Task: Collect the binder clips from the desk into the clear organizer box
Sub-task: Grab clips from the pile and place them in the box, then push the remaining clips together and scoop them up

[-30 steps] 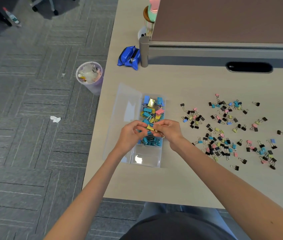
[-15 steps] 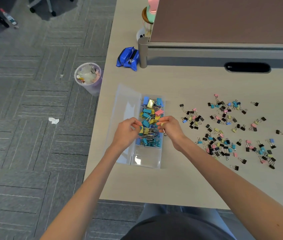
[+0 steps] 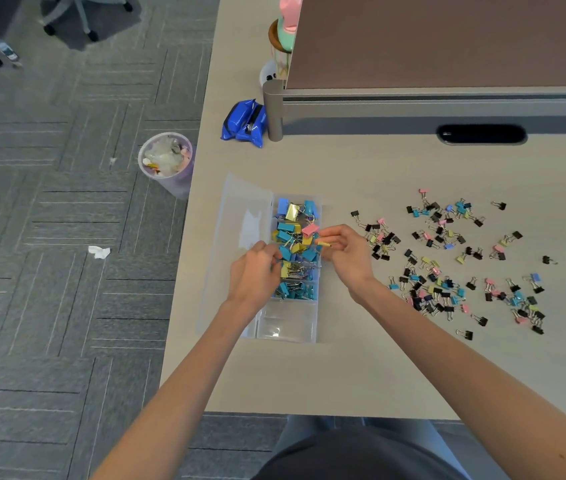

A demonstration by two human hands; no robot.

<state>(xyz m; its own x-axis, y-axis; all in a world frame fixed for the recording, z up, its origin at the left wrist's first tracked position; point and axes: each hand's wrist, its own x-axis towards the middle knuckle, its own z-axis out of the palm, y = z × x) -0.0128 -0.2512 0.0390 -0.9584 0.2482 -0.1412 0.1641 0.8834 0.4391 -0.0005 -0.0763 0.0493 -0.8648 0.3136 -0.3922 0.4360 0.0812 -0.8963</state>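
The clear organizer box (image 3: 286,327) lies on the desk with its lid (image 3: 240,220) folded open to the left. Its far compartments hold large blue, yellow and pink binder clips (image 3: 295,237); the near compartment is bare. My left hand (image 3: 255,275) hovers over the box's left side, fingers curled on a yellow binder clip (image 3: 285,268). My right hand (image 3: 345,252) is at the box's right edge, pinching another yellow binder clip (image 3: 323,243). Many small black, blue, pink and yellow binder clips (image 3: 447,265) lie scattered on the desk to the right.
A blue pouch (image 3: 245,123) lies at the back beside a grey post of the desk partition (image 3: 447,46). A cable slot (image 3: 482,134) sits behind the scattered clips. A waste bin (image 3: 167,162) stands on the carpet left of the desk edge.
My hands, together over the box a second ago, have pulled apart: the left one to the box's left side, the right one to its right edge, each with a yellow clip.
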